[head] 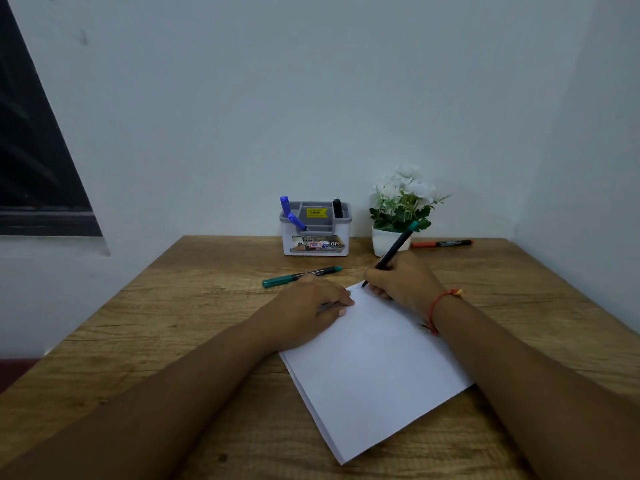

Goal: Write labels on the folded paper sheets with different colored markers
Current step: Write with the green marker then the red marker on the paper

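As they lie white and askew on the near middle of the wooden table (173, 306), we enter first the folded paper sheets (374, 368), stacked with one corner pointing away from us. Item two, the right hand (398, 282): fingers curled round a teal-ended marker (394, 249) with a dark barrel, which slants up and away while its tip meets the far corner of the sheets. We note a red thread bracelet (440, 303) on that wrist. Item three, the left hand (308, 306): resting knuckles-up on the far left edge of the sheets, fingers curled under; we cannot tell whether they enclose anything. Just beyond it a green marker (301, 274) lies flat on the wood. Farther back, against the pale wall, we list a white and grey organizer (315, 237) with a yellow price sticker (317, 213), holding two blue markers (284, 204) at its left end and a black marker (337, 207) at its right. Beside it on the right stands a white-flowered plant (403, 202) in a white pot (381, 242), partly behind the held marker. An orange marker (441, 243) lies flat just right of the pot. At far left, a dark window (34, 168)
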Demonstrator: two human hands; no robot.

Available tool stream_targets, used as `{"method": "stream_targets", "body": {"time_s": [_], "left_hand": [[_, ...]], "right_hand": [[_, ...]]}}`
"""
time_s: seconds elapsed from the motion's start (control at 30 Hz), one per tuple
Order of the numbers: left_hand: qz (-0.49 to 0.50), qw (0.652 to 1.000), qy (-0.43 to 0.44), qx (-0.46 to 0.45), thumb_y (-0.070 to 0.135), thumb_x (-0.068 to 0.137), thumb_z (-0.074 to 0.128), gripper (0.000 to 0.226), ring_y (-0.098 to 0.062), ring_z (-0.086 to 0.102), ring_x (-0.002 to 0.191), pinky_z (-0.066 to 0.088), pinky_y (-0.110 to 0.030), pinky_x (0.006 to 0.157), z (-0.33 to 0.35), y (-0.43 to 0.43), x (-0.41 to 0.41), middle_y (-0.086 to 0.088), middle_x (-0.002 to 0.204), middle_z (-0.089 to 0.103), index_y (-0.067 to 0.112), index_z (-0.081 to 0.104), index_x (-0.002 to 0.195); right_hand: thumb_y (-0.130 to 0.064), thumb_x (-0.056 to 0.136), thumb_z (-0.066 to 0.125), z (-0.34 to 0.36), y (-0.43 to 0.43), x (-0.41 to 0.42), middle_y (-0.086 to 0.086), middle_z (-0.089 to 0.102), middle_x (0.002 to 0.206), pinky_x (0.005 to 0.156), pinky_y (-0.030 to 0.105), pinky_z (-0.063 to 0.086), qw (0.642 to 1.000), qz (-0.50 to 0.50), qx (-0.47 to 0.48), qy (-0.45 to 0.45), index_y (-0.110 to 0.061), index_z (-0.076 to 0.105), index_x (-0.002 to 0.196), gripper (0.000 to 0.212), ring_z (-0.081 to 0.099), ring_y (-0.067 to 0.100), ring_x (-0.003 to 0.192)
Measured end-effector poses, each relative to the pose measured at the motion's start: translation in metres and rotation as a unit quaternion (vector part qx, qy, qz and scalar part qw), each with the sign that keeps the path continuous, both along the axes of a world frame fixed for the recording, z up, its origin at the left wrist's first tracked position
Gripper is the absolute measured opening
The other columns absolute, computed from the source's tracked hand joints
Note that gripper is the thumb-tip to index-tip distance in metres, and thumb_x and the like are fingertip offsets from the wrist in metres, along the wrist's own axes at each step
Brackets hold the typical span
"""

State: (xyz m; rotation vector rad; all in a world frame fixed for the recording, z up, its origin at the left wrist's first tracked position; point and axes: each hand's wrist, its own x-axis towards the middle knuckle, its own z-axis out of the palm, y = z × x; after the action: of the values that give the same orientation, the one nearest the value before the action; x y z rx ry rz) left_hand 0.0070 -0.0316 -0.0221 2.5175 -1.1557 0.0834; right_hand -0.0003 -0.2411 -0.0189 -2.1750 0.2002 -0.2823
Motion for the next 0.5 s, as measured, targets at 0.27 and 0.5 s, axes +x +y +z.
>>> {"method": "stream_targets", "body": {"time_s": [0.27,0.5], "left_hand": [[0.004,1.000,0.010,-0.017,0.024,0.100,0.050,0.034,-0.007,0.046,0.125,0.031,-0.015,0.099,0.0007,0.0027,-0.0019,0.009,0.137,0.056,0.027,0.058,0.132],[0.069,0.996,0.044,-0.046,0.033,0.094,0.059,0.048,-0.009,0.048,0.121,0.035,-0.017,0.091,0.0001,0.0015,-0.0019,0.006,0.138,0.050,0.026,0.044,0.140]], "right_hand": [[-0.020,0.086,0.069,0.0009,0.0002,0.0000,-0.001,0.070,0.061,0.052,0.018,0.050,1.000,-0.008,-0.010,0.000,-0.009,0.073,0.071,0.019,0.061,0.006,0.051],[-0.022,0.085,0.068,0.0004,-0.0008,0.0014,-0.003,0.066,0.055,0.053,0.022,0.050,0.999,-0.006,-0.037,-0.009,-0.013,0.069,0.064,0.022,0.059,0.004,0.046]]}}
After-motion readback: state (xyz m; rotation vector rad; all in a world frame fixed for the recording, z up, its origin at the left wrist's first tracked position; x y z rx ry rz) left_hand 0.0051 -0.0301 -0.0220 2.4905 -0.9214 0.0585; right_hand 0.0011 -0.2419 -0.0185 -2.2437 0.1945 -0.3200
